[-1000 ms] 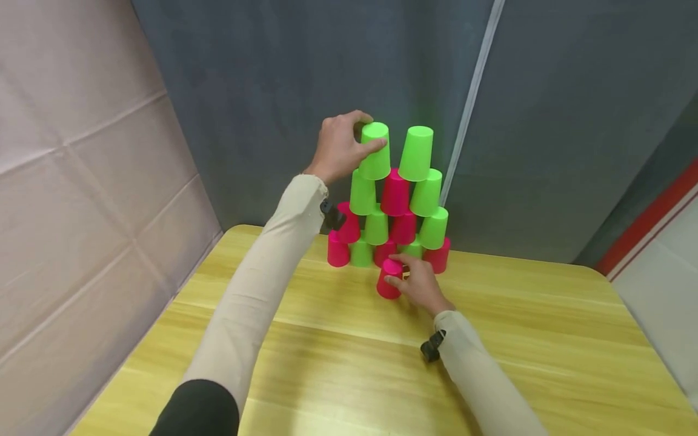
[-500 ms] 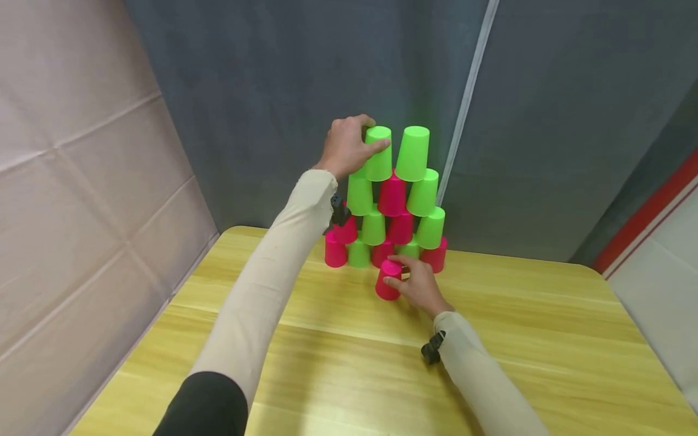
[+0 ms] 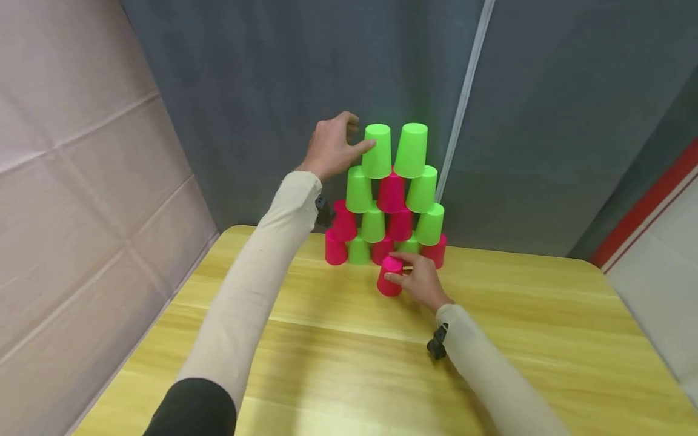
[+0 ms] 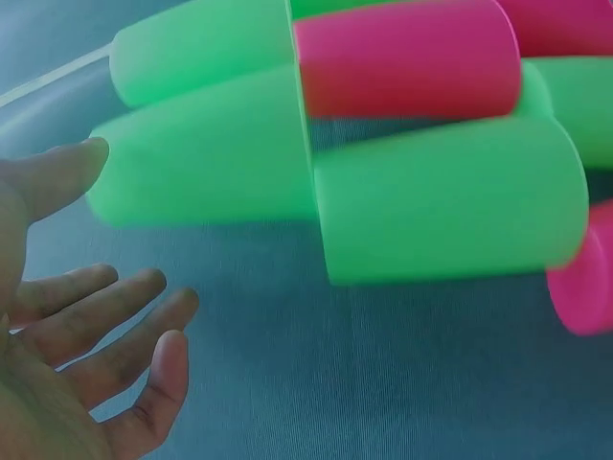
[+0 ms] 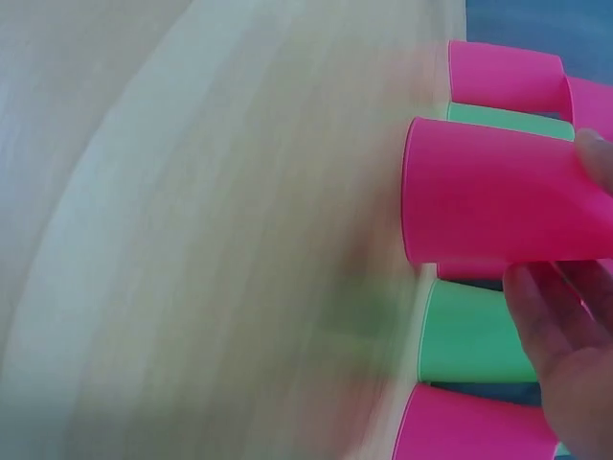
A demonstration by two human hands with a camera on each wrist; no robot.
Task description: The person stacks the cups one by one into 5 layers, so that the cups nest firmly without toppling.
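Left hand (image 3: pixel 331 147): fingers spread and relaxed, thumb tip at the top-left green cup (image 3: pixel 377 151), holding nothing.
Right hand (image 3: pixel 419 281): fingers curled round the lone pink cup (image 3: pixel 389 276).
Pink cup: upside down on the bench (image 3: pixel 545 339), just before the cup pyramid (image 3: pixel 388 206).
Open room: bare bench toward the near and right edges.

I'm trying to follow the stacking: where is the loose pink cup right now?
In the head view the pink cup stands upside down on the wooden table, just before the cup pyramid, gripped by the right hand.
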